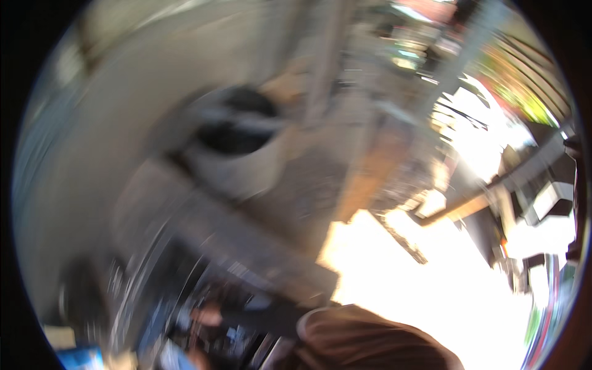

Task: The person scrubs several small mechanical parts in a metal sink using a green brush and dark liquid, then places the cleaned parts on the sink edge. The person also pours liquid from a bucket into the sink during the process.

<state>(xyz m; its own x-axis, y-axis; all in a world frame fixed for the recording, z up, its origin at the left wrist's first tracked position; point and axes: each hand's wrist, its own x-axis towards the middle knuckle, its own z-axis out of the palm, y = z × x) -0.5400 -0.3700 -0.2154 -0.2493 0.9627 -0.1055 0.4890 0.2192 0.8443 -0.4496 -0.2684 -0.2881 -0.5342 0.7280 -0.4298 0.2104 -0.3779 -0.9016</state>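
Observation:
Strong motion blur covers the whole head view. At the lower edge, a dark-sleeved arm reaches left to what appears to be my right hand (208, 314), its fingers smeared. Just below it, a second patch of skin, probably my left hand (198, 357), is mostly cut off by the frame. Both are among dark and shiny items in what looks like a dark box or drawer (179, 271); what they touch or hold cannot be made out. Brown cloth (370, 339) fills the lower middle.
A pale bucket (246, 169) with dark contents stands beyond a long grey block or ledge (240, 240). Upright posts (324, 61) and an orange-brown board (370, 169) rise farther back. Bright sunlit ground (431, 296) lies to the right. A blue package (80, 357) sits at lower left.

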